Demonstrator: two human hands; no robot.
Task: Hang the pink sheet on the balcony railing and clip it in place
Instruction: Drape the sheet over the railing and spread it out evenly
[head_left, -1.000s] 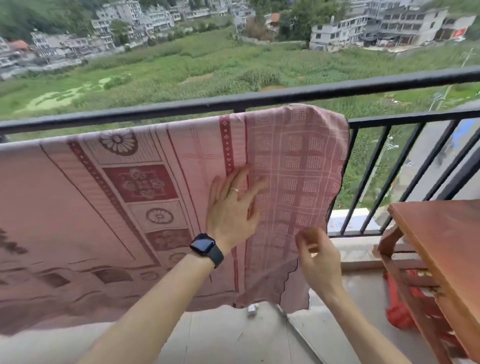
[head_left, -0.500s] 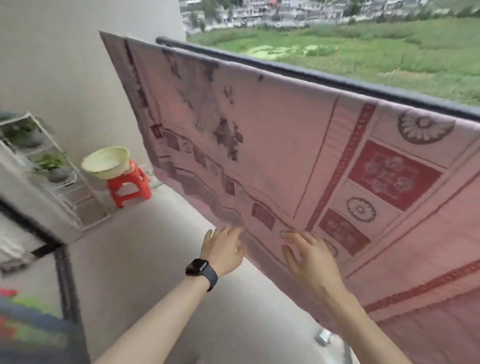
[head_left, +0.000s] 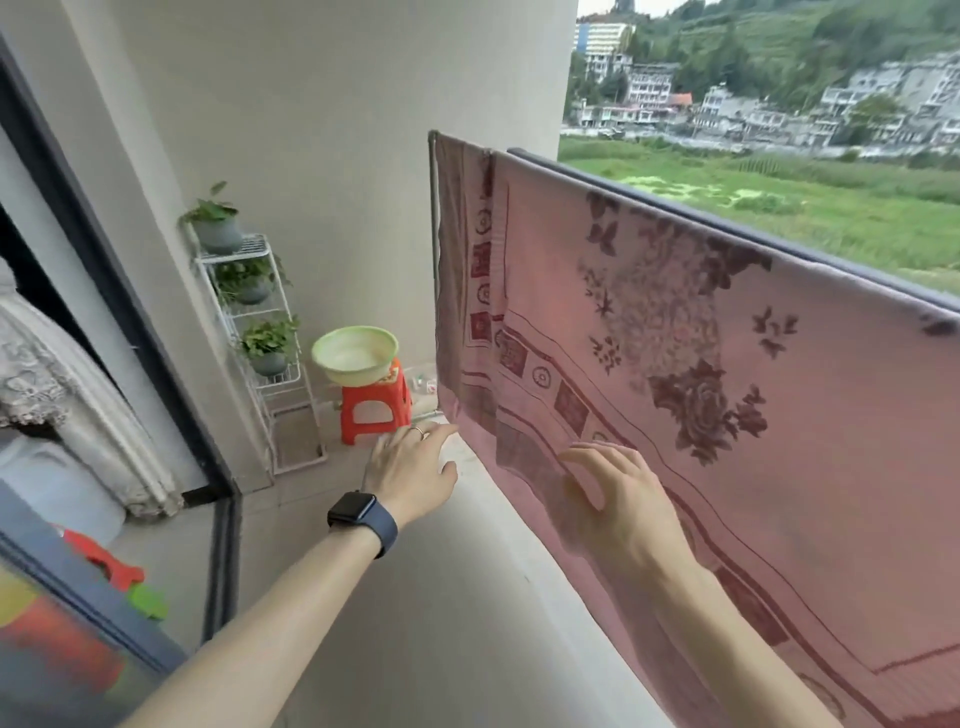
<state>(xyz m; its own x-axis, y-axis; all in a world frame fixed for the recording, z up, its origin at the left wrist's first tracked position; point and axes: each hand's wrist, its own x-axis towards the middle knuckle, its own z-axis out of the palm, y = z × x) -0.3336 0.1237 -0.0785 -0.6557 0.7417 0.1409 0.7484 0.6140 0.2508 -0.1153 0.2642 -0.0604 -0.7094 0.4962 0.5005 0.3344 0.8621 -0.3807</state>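
Note:
The pink sheet, patterned with dark red flowers and bordered squares, hangs over the dark balcony railing from the far wall to the right edge of view. My left hand, with a dark watch on its wrist and a ring, is stretched out with fingers apart, its fingertips close to the sheet's lower left corner. My right hand lies flat against the sheet's lower border with its fingers spread. No clip shows in either hand.
A pale green basin sits on an orange plastic stool in the far corner. Beside it a white wire rack holds three potted plants. A dark-framed sliding door runs along the left. Some small items lie on the floor by the stool.
My view has swung left from the sheet's right end to its left end. Both hands have moved left along the lower part of the sheet, staying open against it.

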